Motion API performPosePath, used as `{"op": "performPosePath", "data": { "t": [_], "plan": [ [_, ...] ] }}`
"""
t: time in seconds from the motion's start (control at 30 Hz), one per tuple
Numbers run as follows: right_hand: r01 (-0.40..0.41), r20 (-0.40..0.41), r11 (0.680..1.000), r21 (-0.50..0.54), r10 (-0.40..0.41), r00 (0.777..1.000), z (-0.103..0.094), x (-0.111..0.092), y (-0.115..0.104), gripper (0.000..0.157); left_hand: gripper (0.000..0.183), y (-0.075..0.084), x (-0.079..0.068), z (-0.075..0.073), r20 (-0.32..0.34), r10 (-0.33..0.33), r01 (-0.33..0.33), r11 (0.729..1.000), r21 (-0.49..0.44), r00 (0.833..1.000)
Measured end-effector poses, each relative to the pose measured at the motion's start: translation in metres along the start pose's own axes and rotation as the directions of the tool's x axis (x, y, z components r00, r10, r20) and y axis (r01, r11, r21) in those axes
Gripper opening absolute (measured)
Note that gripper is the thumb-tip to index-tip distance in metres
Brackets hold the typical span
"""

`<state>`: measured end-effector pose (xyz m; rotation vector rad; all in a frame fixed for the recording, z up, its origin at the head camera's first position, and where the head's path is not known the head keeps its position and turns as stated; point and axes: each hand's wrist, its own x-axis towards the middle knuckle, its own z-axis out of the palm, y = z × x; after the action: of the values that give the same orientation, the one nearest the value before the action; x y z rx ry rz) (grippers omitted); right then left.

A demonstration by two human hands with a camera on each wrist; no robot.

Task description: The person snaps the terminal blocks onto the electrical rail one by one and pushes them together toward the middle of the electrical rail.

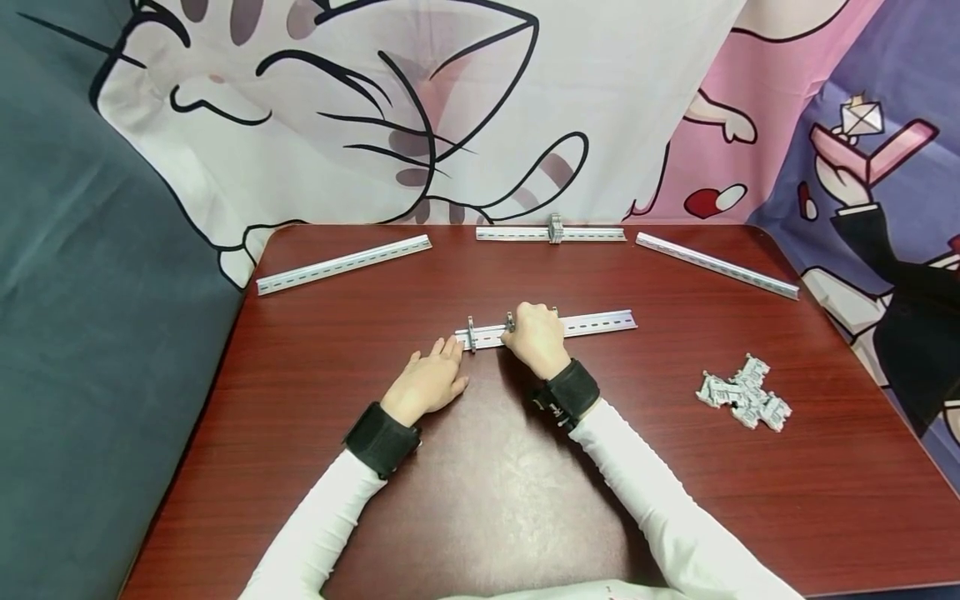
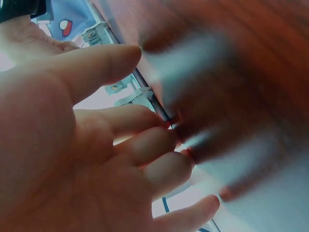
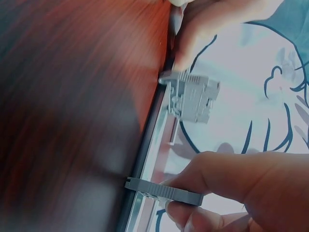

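Note:
A slotted metal DIN rail (image 1: 600,322) lies on the table in front of me. My left hand (image 1: 427,383) has its fingers straight, with the fingertips at the rail's left end. Just right of those fingertips, a grey terminal block (image 1: 471,333) stands on the rail; the right wrist view shows this block (image 3: 195,96) side-on. My right hand (image 1: 538,337) pinches another grey terminal block (image 3: 164,191) between thumb and fingers, at the rail. From above, that hand hides part of the rail's middle.
Several loose terminal blocks (image 1: 746,392) lie heaped at the right. Along the back are a left rail (image 1: 345,265), a middle rail (image 1: 517,234) with grey blocks (image 1: 555,228) on it, and a right rail (image 1: 716,265). A printed cloth (image 1: 637,108) hangs behind the table.

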<state>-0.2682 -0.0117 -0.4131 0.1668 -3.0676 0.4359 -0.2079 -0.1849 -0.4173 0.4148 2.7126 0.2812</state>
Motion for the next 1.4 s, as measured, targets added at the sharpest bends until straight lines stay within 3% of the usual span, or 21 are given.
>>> {"op": "performPosePath", "data": {
  "t": [0.23, 0.7, 1.1, 1.4],
  "plan": [
    [-0.01, -0.025, 1.0, 0.015, 0.01, 1.0, -0.004, 0.0, 0.015, 0.031, 0.066, 0.001, 0.0, 0.0, 0.009, -0.004, 0.004, 1.0, -0.011, 1.0],
    [-0.068, 0.01, 0.997, 0.023, 0.068, 0.998, -0.012, 0.003, 0.037, 0.031, 0.066, 0.002, 0.0, 0.0, 0.007, -0.003, 0.003, 1.0, -0.031, 1.0],
    [-0.099, 0.008, 0.995, 0.02, 0.099, 0.995, -0.02, 0.007, 0.044, 0.029, 0.067, 0.001, 0.001, -0.003, 0.009, 0.003, -0.002, 1.0, -0.027, 1.0],
    [-0.112, 0.009, 0.993, 0.025, 0.112, 0.994, -0.02, 0.009, 0.049, 0.036, 0.067, 0.001, 0.002, -0.002, 0.011, 0.006, -0.006, 1.0, -0.02, 1.0]
  ]
}}
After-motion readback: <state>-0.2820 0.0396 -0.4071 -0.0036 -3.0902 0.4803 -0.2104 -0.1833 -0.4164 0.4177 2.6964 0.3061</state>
